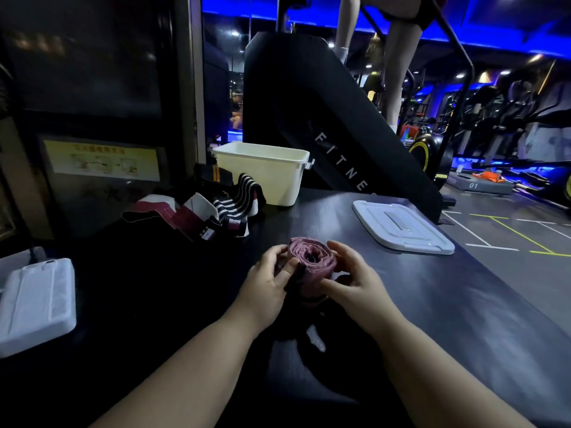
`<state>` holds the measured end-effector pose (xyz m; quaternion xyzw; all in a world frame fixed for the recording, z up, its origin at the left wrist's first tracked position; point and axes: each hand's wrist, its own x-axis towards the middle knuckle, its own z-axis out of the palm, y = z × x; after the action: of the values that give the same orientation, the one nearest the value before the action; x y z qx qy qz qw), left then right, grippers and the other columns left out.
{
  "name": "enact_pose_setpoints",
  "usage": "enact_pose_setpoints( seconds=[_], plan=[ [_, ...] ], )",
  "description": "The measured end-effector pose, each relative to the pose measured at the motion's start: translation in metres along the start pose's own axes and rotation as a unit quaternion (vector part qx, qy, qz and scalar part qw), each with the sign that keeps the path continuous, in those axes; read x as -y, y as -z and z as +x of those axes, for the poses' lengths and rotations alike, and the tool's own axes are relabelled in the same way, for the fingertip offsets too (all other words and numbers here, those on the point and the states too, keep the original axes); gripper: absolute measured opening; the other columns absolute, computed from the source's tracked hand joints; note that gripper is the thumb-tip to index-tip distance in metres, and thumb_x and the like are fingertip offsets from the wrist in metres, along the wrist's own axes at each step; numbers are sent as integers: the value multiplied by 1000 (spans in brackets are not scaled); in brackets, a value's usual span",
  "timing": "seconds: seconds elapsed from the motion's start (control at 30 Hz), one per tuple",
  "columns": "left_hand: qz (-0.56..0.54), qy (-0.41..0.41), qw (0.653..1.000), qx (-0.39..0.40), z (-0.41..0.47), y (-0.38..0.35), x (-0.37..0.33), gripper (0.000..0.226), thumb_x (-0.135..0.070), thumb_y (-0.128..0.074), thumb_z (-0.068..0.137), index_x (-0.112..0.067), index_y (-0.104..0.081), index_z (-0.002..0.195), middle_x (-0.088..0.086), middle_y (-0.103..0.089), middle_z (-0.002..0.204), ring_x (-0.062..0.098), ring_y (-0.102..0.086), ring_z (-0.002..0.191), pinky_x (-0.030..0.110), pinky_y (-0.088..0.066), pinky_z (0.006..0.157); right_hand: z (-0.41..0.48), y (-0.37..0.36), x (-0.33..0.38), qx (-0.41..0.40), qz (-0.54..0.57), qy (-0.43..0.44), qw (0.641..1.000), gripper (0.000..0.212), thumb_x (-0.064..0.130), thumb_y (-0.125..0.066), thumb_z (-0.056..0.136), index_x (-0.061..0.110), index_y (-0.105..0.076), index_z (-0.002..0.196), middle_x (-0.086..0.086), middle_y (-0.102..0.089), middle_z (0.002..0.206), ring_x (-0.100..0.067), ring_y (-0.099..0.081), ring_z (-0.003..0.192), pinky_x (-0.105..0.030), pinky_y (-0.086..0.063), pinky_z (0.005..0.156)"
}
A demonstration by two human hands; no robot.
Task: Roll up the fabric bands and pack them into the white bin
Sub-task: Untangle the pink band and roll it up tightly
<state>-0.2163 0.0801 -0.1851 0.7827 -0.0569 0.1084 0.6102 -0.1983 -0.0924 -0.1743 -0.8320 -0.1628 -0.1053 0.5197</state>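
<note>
A pink fabric band, wound into a loose roll, sits between my two hands above the dark table. My left hand grips its left side, fingers curled around the roll and a dark tail end. My right hand cups its right side, thumb and fingers around it. The band's loose end trails down toward me, partly hidden by my hands. The white bin stands open at the table's far edge. A heap of unrolled bands, striped black-white and dark red, lies to the left of the bin.
The bin's white lid lies flat on the table's right side. A second white lid or case rests at the left edge. A black fitness machine rises behind the bin, with a person's legs on it. Gym floor lies to the right.
</note>
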Motion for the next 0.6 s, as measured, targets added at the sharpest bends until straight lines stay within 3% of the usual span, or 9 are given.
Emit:
enact_pose_setpoints(
  seconds=[0.07,0.13,0.23,0.3,0.37,0.47,0.6],
  plan=[
    [23,-14,999,-37,1,2,2,29,-32,-61,93,-19,-56,118,0,-60,114,9,-58,104,26,-47,93,0,3,0,8,-15,5,1000,80,26,-80,63,28,-48,136,7,-54,124,-3,-56,107,-17,-45,93],
    [-29,3,999,-37,-1,4,2,11,-8,-57,95,-16,-58,103,0,-63,97,10,-59,85,22,-49,75,0,5,0,19,-21,10,1000,74,13,-86,68,32,-50,130,3,-51,121,-4,-55,106,-8,-42,90],
    [-164,55,985,-15,-2,5,-4,17,1,-50,97,-13,-58,91,4,-63,82,9,-60,69,19,-51,62,0,3,0,18,-13,4,1000,66,16,-90,61,43,-56,110,2,-53,119,-2,-60,103,-11,-48,85],
    [-248,69,966,-31,-2,4,-9,13,-11,-47,100,-8,-58,92,9,-64,82,13,-63,71,22,-55,65,-1,2,1,2,3,-17,1000,68,31,-91,49,38,-55,106,3,-56,118,2,-61,98,-12,-49,80],
    [-294,73,952,-44,-1,4,-12,32,-31,-42,101,-3,-59,95,14,-65,84,21,-65,78,33,-56,75,-2,3,3,-8,14,-38,999,71,33,-93,47,32,-50,104,7,-62,108,6,-61,89,-9,-47,73],
    [-285,66,955,-49,0,3,-11,56,-53,-39,89,-3,-63,96,21,-68,92,31,-65,89,46,-52,87,-3,5,6,2,16,-51,999,76,33,-93,53,31,-42,109,13,-61,101,5,-59,90,-7,-45,69],
    [-244,35,969,-34,-2,5,-6,61,-70,-49,85,-13,-65,99,9,-71,91,26,-68,90,41,-55,84,-3,3,4,9,15,-49,999,78,22,-90,64,29,-34,117,11,-60,105,6,-57,92,-2,-42,69]
  ],
)
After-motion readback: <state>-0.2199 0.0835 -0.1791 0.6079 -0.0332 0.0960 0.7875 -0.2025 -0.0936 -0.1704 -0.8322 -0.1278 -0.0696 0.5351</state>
